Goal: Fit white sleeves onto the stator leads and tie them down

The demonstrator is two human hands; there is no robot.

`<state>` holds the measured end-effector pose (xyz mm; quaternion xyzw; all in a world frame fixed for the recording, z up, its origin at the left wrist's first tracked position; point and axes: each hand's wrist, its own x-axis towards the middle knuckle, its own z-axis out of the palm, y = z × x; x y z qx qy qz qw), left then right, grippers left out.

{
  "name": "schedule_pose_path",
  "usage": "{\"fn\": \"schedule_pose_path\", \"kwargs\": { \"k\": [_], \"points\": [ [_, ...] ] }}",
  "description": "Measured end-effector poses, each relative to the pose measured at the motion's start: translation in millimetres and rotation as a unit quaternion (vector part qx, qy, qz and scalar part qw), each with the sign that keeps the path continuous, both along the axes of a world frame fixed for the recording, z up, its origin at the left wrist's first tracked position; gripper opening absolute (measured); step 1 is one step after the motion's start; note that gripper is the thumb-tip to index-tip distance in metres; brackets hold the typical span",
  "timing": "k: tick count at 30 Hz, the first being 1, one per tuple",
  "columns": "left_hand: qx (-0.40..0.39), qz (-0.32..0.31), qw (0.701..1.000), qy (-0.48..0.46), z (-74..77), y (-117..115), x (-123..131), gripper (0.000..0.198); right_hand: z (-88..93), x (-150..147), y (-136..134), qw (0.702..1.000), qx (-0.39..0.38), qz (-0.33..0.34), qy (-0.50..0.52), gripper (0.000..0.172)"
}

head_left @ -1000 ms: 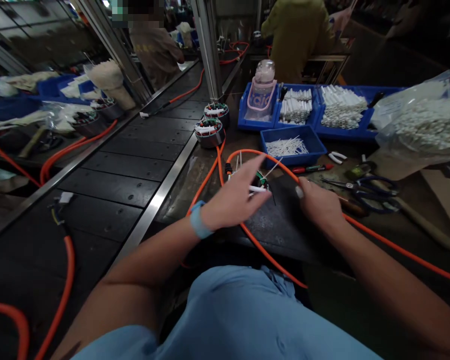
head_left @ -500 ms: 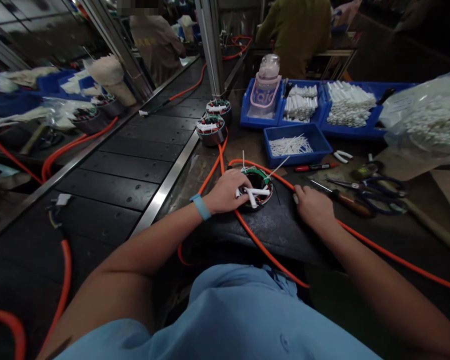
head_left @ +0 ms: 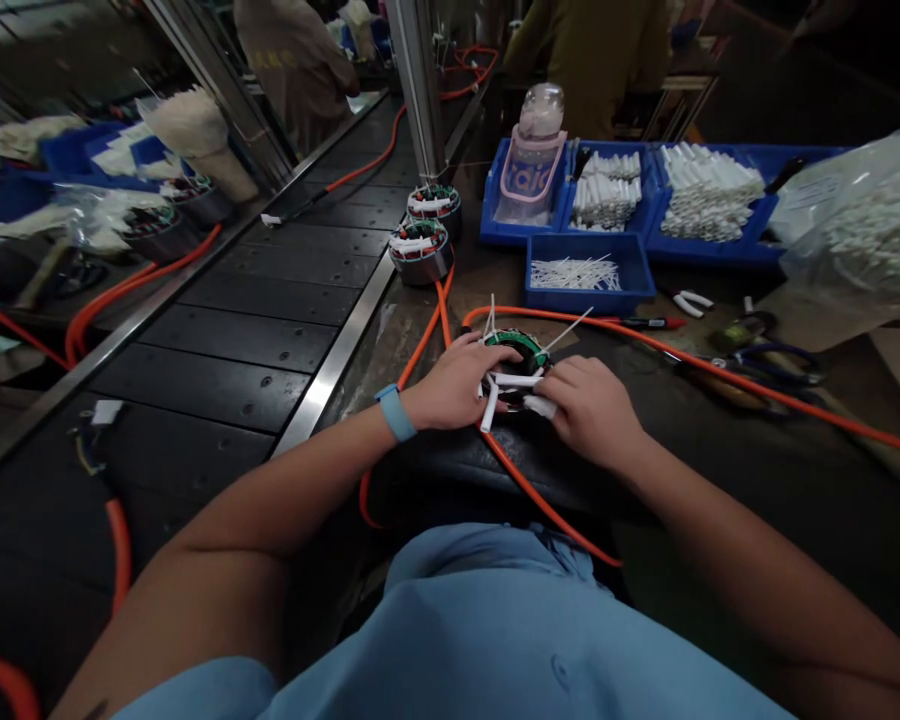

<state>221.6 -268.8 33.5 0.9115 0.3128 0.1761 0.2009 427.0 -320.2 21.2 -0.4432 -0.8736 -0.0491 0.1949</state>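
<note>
In front of me on the bench is a motor stator (head_left: 511,343), a ring with a green inner edge. White sleeves (head_left: 516,381) lie across its near side, and thin white cable ties (head_left: 568,330) poke up from it. My left hand (head_left: 461,382) grips the stator's left side, thumb over the rim by the sleeves. At the right side, my right hand (head_left: 589,405) has its fingers closed on a white sleeve end; a whitish piece shows under them. Orange cable (head_left: 521,480) passes below the stator. Both hands cover part of the ring.
Beyond the stator stands a blue bin (head_left: 589,300) of cable ties, with blue trays (head_left: 709,240) of white sleeves behind. Pliers (head_left: 694,302) and scissors (head_left: 776,360) lie right. Two more stators (head_left: 421,262) sit by the slatted conveyor (head_left: 262,320). Two people stand farther back.
My right hand has moved left from the orange cable to the stator's right side. The cable on the right now lies farther back, across the tools. My left hand stays on the stator.
</note>
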Motion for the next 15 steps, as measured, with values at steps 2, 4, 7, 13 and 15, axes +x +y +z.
{"fn": "schedule_pose_path", "kwargs": {
  "k": [2, 4, 7, 13, 15],
  "points": [
    [0.003, 0.016, 1.0, -0.016, -3.4, -5, 2, 0.051, 1.7, 2, 8, 0.999, -0.036, -0.015, 0.027, 0.009],
    [0.015, 0.033, 0.999, -0.035, -6.1, -9, 2, 0.048, 0.2, 5, 9, 0.996, -0.065, -0.012, 0.053, 0.008],
    [0.023, 0.039, 0.998, -0.048, -6.3, -12, 0, 0.053, -4.6, 7, -1, 0.994, -0.064, -0.011, 0.086, 0.011],
    [0.017, 0.013, 0.999, -0.032, -1.5, -6, 0, 0.06, -4.8, -21, -29, 0.997, 0.061, 0.005, 0.055, 0.034],
    [0.017, 0.011, 0.999, -0.025, -1.8, -5, 1, 0.062, -5.9, -34, -31, 0.995, 0.08, 0.028, 0.049, 0.029]
  ]
}}
